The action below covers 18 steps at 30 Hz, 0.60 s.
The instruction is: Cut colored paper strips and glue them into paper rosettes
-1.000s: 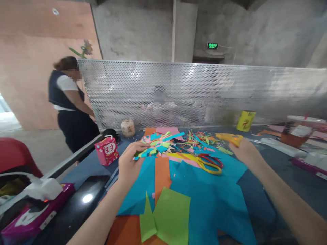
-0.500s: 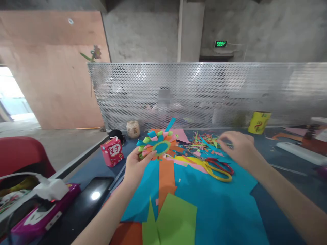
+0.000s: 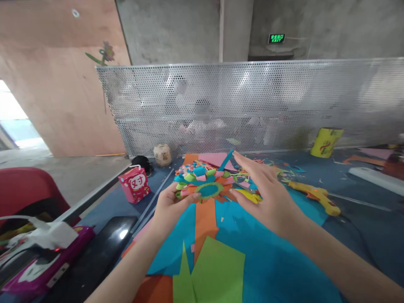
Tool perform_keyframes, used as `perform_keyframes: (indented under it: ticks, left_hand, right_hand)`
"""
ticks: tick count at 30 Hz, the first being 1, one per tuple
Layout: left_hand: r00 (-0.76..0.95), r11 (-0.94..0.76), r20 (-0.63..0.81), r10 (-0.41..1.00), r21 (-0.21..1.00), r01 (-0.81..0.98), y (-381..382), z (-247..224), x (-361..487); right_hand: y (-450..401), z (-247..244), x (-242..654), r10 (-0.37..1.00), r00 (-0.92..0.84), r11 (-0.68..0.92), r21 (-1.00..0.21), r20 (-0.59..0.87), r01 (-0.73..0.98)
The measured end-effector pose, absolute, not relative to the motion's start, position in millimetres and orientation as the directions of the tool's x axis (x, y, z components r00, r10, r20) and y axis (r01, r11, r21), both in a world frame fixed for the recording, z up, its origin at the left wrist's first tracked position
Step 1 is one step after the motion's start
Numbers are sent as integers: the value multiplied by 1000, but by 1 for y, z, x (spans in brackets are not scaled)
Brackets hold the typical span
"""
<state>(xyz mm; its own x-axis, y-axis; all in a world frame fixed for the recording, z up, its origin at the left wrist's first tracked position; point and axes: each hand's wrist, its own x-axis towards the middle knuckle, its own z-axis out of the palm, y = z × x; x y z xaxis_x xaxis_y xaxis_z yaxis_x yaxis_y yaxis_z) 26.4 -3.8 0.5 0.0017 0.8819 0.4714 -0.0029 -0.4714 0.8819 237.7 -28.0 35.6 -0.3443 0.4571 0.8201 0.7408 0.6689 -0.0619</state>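
My left hand pinches the left edge of a layered paper flower, which has looped petals in blue, green, pink and orange and a blue centre ringed in green. At the flower's right side is my right hand, thumb and fingers apart. Its fingertips are close to the upper end of a blue paper strip that sticks up behind the flower; whether they touch it I cannot tell. Beneath lie large blue sheets, an orange strip and cut green paper.
A yellow glue gun with a cord lies right of my right hand. Shredded paper strips lie behind it. On the left are a red drink carton, a black phone and a purple power strip. A perforated metal screen edges the table.
My right hand has moved left and forward from the shredded strips to the flower's right side, opening its fingers. The scissors handles are now hidden behind it. The glue gun has come into sight.
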Motion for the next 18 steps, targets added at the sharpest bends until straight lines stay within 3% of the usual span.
perform_keyframes:
  ticks: [6, 10, 13, 18]
  left_hand:
    - [74, -487, 486, 871, 873, -7, -6, -3, 25]
    - [77, -595, 590, 804, 800, 78, -6, -4, 23]
    - [48, -713, 723, 689, 666, 217, -9, -2, 19]
    - [241, -869, 868, 435, 335, 363, -18, 4, 14]
  right_hand:
    - [-31, 38, 241, 518, -317, 690, -168, 795, 704]
    - [-33, 36, 244, 551, -309, 711, -242, 776, 660]
    - [-34, 33, 245, 507, -355, 757, -210, 785, 619]
    - [-33, 31, 248, 404, -384, 797, -114, 830, 593]
